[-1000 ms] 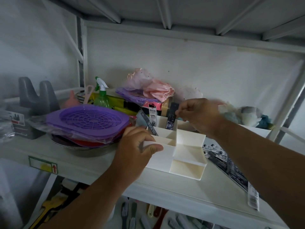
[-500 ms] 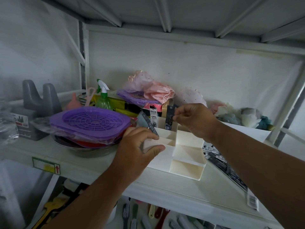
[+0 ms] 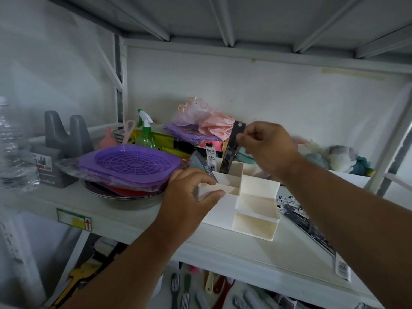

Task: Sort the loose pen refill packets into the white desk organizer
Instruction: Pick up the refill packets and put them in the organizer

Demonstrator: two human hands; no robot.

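Shelf (image 3: 256, 248) white metal | white organizer (image 3: 252, 219) on it | wall (image 3: 278, 97) behind

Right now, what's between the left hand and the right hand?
Head view: the white organizer's back compartments, with the white-label packet standing there and the dark packet pinched by the right hand. The left hand grips the organizer's wall.

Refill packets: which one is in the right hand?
The dark packet, pinched near its top by the right hand, standing in the organizer's back compartment. The white-labelled packet stands untouched.
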